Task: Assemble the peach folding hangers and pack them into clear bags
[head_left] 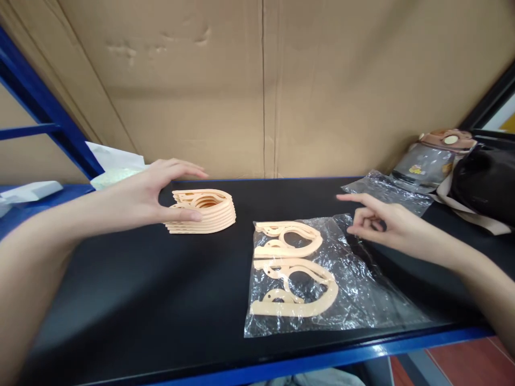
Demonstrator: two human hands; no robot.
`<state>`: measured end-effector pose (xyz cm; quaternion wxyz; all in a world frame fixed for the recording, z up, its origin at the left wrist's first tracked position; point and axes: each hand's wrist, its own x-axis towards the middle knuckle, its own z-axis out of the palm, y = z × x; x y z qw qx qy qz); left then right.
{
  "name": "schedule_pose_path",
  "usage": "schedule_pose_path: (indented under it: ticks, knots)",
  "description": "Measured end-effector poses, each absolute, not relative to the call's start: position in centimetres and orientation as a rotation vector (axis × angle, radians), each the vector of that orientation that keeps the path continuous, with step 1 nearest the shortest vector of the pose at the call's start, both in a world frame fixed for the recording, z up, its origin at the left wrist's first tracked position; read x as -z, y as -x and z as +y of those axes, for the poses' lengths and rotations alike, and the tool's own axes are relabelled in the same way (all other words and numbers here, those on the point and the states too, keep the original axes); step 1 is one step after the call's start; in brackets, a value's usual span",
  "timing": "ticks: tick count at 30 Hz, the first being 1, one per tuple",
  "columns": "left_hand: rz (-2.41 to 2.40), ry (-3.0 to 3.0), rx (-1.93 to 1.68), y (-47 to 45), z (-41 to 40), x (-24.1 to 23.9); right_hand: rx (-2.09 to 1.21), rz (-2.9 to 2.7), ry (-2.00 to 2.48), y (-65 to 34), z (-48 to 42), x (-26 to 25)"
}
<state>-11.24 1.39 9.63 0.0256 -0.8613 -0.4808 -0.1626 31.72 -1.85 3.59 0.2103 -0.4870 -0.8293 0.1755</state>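
Note:
My left hand is at the left end of a stack of peach-coloured folding hangers, thumb and fingers spread apart around that end. Whether the thumb touches the stack I cannot tell. A clear plastic bag lies flat on the right half of the table, with peach folded hangers inside it in two groups, one nearer to me than the other. Above the bag's far right side hovers my right hand, index finger stretched out and the other fingers curled, holding nothing that I can see.
The black tabletop has a blue front edge. At the right back stand a clear bottle with a brown lid, another plastic bag and a black bag with a strap. Cardboard walls the back. White packets lie at left.

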Motion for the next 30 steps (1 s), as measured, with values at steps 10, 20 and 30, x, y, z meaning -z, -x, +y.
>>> schedule_pose_path:
  ticks: [10,20,30]
  knots:
    - [-1.963,2.748,0.161,14.9,4.0,-8.1,-0.115,-2.271,1.202,-29.4,1.1,-5.8]
    - [-2.125,2.724,0.149,13.6,3.9,-8.1,-0.183,-2.301,1.276,-31.0,1.4,-3.8]
    - [-1.748,2.612,0.596,11.2,2.5,-8.5,-0.327,-2.249,1.23,-29.6,0.1,-4.3]
